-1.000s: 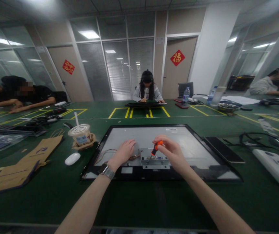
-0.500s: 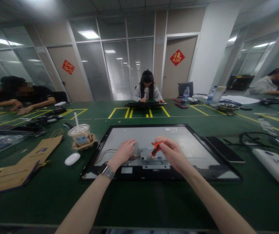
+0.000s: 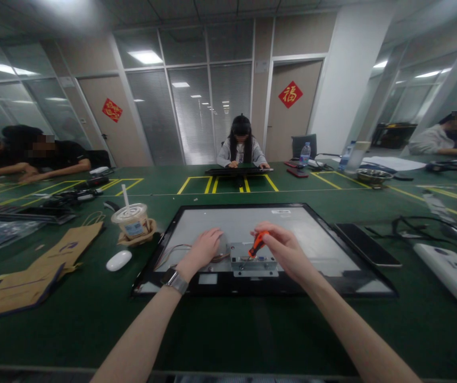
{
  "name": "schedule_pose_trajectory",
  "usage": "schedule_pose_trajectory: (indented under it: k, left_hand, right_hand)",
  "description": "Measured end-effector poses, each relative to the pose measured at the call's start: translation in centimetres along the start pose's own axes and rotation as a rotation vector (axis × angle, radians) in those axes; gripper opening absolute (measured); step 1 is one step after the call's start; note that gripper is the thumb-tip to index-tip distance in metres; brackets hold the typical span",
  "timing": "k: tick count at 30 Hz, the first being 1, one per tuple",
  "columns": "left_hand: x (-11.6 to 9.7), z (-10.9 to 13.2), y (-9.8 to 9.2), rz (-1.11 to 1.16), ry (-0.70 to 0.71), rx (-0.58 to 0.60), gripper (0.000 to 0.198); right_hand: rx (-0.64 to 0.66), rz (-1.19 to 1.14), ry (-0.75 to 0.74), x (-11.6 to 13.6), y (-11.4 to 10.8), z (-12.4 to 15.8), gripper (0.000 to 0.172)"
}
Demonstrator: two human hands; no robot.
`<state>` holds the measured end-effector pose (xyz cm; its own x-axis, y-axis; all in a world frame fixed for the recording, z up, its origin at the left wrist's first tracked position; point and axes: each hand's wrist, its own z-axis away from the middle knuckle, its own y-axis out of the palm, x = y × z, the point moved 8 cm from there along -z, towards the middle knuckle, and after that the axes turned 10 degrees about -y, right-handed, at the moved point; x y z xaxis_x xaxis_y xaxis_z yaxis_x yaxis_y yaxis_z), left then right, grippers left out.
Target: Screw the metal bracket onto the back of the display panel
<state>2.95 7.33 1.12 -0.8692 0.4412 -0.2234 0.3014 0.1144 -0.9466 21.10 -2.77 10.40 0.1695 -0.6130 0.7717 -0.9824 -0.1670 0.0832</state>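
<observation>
In front of me a flat display panel (image 3: 248,219) lies back side up on the green table, grey inside a black frame. My right hand (image 3: 282,246) grips an orange and black screwdriver (image 3: 258,243), tilted with its tip down to the left at a metal bracket (image 3: 255,271) near the panel's front edge. My left hand (image 3: 205,249), palm down with fingers stretched, rests on the panel left of the bracket. Thin wires (image 3: 178,247) run beside and partly under that hand.
To the left stand an iced drink cup (image 3: 133,221) in a cardboard holder, a white oval case (image 3: 118,260) and a paper bag (image 3: 63,247). On the right lie a phone (image 3: 366,244), a white device (image 3: 447,271) and cables. A person (image 3: 242,143) sits opposite.
The screwdriver's tip has shifted slightly left and down on the bracket, and its handle leans more. My left hand stays where it was.
</observation>
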Motion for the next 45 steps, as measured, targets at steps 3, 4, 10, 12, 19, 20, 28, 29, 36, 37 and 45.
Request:
schedule_pose_trajectory:
  k: [3,4,10,12,19,20,28,29,36,37,45]
  left_hand:
    - [-0.2,0.1,-0.2,-0.005,0.000,0.009,0.039]
    - [-0.2,0.1,-0.2,-0.005,0.003,0.008,0.039]
    - [-0.2,0.2,-0.2,-0.007,0.007,-0.006,0.038]
    - [-0.2,0.2,-0.2,-0.012,0.014,-0.005,0.038]
    - [-0.2,0.2,-0.2,-0.006,-0.011,0.012,0.039]
    - [-0.3,0.3,-0.3,-0.008,-0.009,0.010,0.039]
    - [-0.4,0.4,-0.3,-0.029,-0.005,0.001,0.039]
    - [-0.4,0.4,-0.3,-0.027,-0.003,0.000,0.039]
    - [-0.7,0.4,-0.4,-0.047,-0.008,0.016,0.038]
    - [-0.8,0.4,-0.5,-0.050,-0.006,0.016,0.038]
    - [-1.1,0.7,-0.9,-0.059,-0.001,0.016,0.039]
  right_hand:
    - [0.022,0.106,-0.033,0.7,-0.2,-0.1,0.021]
    - [0.030,0.142,-0.046,0.9,-0.2,-0.1,0.021]
    - [0.174,0.110,-0.049,1.1,0.9,0.1,0.033]
    - [0.162,0.147,-0.060,1.0,0.8,0.0,0.034]
    - [-0.009,0.549,-0.256,2.4,-0.7,-0.2,0.026]
    - [0.016,0.507,-0.247,2.3,-0.5,-0.2,0.028]
    - [-0.020,0.538,-0.209,1.9,-0.8,-0.2,0.035]
    - [-0.010,0.553,-0.215,2.0,-0.7,-0.2,0.036]
    - [0.083,0.457,-0.169,1.9,0.3,0.0,0.031]
    - [0.088,0.438,-0.165,1.9,0.3,0.0,0.028]
    - [0.214,0.210,-0.051,1.5,0.7,0.0,0.032]
